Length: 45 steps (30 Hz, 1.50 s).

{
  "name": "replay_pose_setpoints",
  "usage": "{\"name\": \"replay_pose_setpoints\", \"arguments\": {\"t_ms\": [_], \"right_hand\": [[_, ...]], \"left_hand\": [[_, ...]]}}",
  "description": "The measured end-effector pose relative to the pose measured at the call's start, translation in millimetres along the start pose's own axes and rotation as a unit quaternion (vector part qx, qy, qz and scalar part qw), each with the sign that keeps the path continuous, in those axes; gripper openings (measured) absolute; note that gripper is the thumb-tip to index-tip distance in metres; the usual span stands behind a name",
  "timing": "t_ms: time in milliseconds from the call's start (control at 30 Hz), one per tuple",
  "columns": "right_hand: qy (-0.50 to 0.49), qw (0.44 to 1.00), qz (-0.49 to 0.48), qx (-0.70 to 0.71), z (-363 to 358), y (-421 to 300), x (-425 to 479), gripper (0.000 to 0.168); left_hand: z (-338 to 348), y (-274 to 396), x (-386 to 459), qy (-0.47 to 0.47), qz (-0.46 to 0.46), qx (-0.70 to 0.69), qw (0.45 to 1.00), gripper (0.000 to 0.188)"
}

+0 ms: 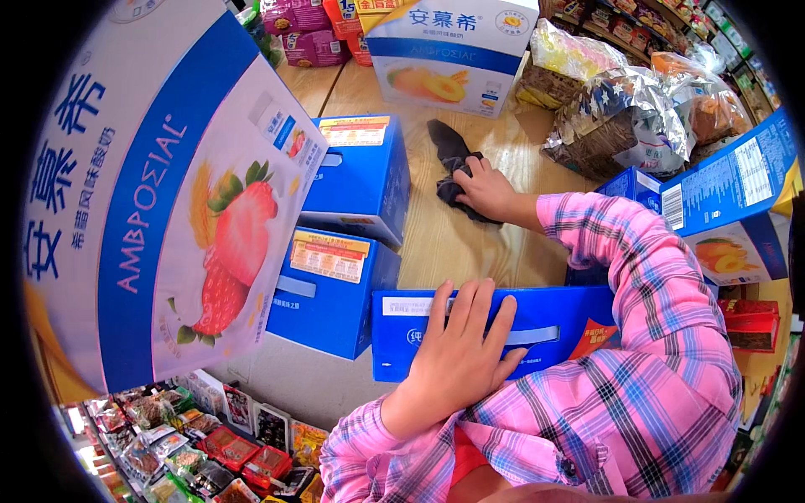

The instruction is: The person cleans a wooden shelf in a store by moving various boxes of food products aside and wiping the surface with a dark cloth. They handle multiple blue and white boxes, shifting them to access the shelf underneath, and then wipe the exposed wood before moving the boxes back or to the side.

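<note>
My right hand [487, 188] presses a crumpled black cloth [462, 173] onto the wooden tabletop [434, 245], its fingers bunched on the fabric. Nearer to me, my left hand [462, 346] lies flat with spread fingers on top of a blue carton [534, 314] that has a pale carrying strap. Left of that carton stand two more blue cartons [327, 276] [361, 170], one behind the other. A large white and blue yogurt carton with strawberries [207, 188] fills the left side of the view.
A white yogurt carton [440, 56] stands at the back, beside purple packs [308, 38]. Bagged goods [622, 119] lie at the back right, above another yogurt carton [729, 201] and a red box [751, 324]. Packaged snacks [233, 446] fill a display at the lower left.
</note>
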State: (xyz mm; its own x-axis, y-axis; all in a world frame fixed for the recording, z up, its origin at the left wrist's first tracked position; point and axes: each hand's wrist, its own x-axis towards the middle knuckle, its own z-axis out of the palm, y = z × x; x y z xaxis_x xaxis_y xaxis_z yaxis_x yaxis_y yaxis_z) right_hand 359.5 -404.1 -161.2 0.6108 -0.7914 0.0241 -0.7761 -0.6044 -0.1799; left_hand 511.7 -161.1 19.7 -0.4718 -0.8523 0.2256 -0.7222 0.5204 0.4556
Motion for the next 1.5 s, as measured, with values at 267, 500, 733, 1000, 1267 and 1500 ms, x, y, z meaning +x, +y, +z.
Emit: {"name": "replay_pose_setpoints", "arguments": {"t_ms": [267, 500, 733, 1000, 1267, 1500], "right_hand": [[0.147, 0.984, 0.096, -0.02, 21.3, 12.8, 124.5, 0.038], [0.171, 0.982, 0.071, -0.024, 23.6, 30.7, 110.7, 0.042], [0.206, 0.948, 0.235, -0.063, 18.1, 50.8, -21.6, 0.047], [0.154, 0.934, 0.319, -0.054, 28.4, 18.6, 81.6, 0.043], [0.14, 0.962, 0.236, -0.007, 55.9, -23.8, 204.2, 0.046], [0.138, 0.989, -0.02, 0.049, 29.3, 16.9, 156.1, 0.045]], "left_hand": [[2.1, -1.4, -1.8, -0.021, 0.005, 0.006, 1.0, 0.058], [-2.9, -2.5, -2.3, -0.014, 0.003, -0.007, 1.0, 0.059], [2.5, -6.7, -1.2, 0.015, 0.018, -0.002, 1.0, 0.059], [3.0, -4.8, -1.5, -0.004, 0.017, 0.007, 1.0, 0.056], [-4.5, -3.3, 5.1, -0.071, -0.001, 0.042, 0.997, 0.045], [-6.0, 2.8, 6.8, -0.05, -0.027, 0.001, 0.998, 0.061]]}}
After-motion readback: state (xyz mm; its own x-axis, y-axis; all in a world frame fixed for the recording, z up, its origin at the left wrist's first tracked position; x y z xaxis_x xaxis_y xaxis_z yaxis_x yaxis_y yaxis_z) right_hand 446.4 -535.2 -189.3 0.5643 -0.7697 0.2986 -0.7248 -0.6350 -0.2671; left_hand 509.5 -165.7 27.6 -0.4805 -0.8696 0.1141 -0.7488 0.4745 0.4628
